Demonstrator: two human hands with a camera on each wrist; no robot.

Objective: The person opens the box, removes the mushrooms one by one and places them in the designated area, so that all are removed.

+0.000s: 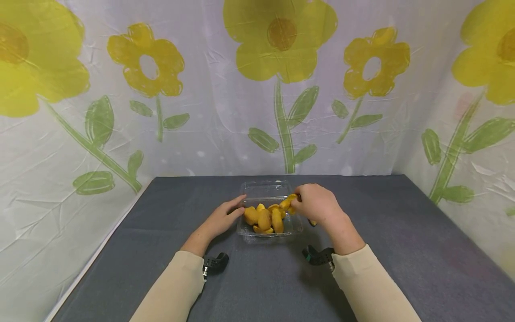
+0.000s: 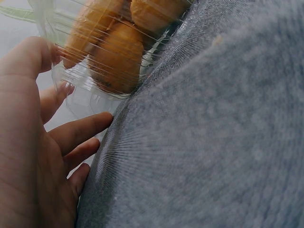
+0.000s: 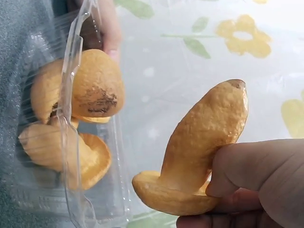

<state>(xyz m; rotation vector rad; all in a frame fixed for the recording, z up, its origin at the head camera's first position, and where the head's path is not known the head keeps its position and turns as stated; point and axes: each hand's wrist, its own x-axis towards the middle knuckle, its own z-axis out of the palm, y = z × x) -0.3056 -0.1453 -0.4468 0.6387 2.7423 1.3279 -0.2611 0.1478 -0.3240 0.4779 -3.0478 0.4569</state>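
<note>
A clear plastic clamshell box point(image 1: 241, 230) stands on the table with its lid point(image 1: 267, 188) raised at the back. Several yellow-orange mushrooms point(image 1: 264, 219) lie inside it. My right hand point(image 1: 319, 203) pinches one mushroom point(image 3: 197, 142) by its stem, over the box's right side, with its cap turned down in the right wrist view. At the left side of the box, my left hand point(image 1: 219, 220) rests its thumb and fingertips against the wall, the fingers loosely extended. Through that ribbed wall, mushrooms point(image 2: 116, 59) show in the left wrist view.
A dark grey cloth point(image 1: 257, 286) covers the table. Just right of the box, a small yellow piece point(image 1: 312, 222) shows partly behind my right hand. White sheets with painted flowers point(image 1: 281, 36) hang behind and on both sides.
</note>
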